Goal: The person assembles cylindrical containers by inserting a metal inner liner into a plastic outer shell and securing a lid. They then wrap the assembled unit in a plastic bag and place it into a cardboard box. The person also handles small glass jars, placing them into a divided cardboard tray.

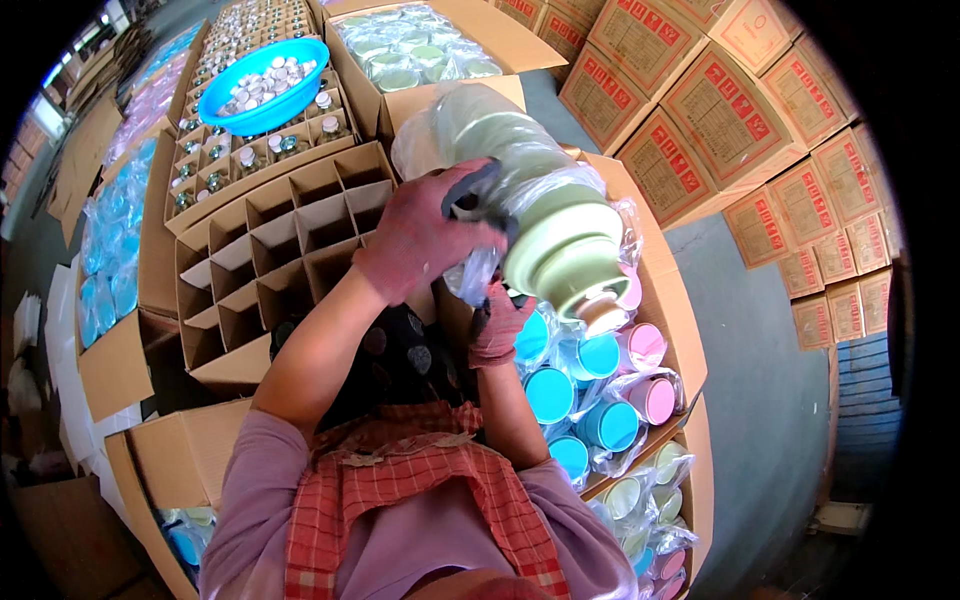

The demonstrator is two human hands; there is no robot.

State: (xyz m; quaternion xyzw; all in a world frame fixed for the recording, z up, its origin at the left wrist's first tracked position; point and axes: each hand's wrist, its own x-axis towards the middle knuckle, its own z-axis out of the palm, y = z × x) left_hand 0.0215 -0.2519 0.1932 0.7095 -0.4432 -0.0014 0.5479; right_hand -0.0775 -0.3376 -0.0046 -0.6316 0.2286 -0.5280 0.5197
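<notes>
**A:** What do the hands hold?

**B:** A stack of pale green lids (545, 200) wrapped in clear plastic, lying slantwise across the upper middle of the frame. The left hand (425, 235), in a reddish work glove, is clamped over the near side of the wrap. The right hand (497, 325), gloved the same, comes up from beneath and grips the bunched plastic at the stack's lower side. Both are closed on the bundle.

**A:** What lies under it?

**B:** An open carton (672, 330) at centre right, packed with bagged blue lids (585, 390) and pink lids (645, 370) on edge. The green stack hangs just above them and hides the carton's upper part. Lower right, more bagged pale green and cream lids (640, 495) sit in the next section.

**A:** And to the left?

**B:** A carton with a cardboard grid of dividers (290, 250), its cells showing bare, directly behind the left forearm. Beyond it, upper left, another divided carton holds small glass jars (255, 155), with a blue plastic basin (262, 85) of white caps resting on top.

**A:** Anything further?

**B:** At top centre, a box of bagged green lids (415, 50). Upper right, sealed cartons with red print (730, 120) stacked on the grey floor (760, 370). Far left, sheets of blue items under plastic (110, 250). The person's checked apron (420, 480) fills the bottom centre and covers what is below.
</notes>
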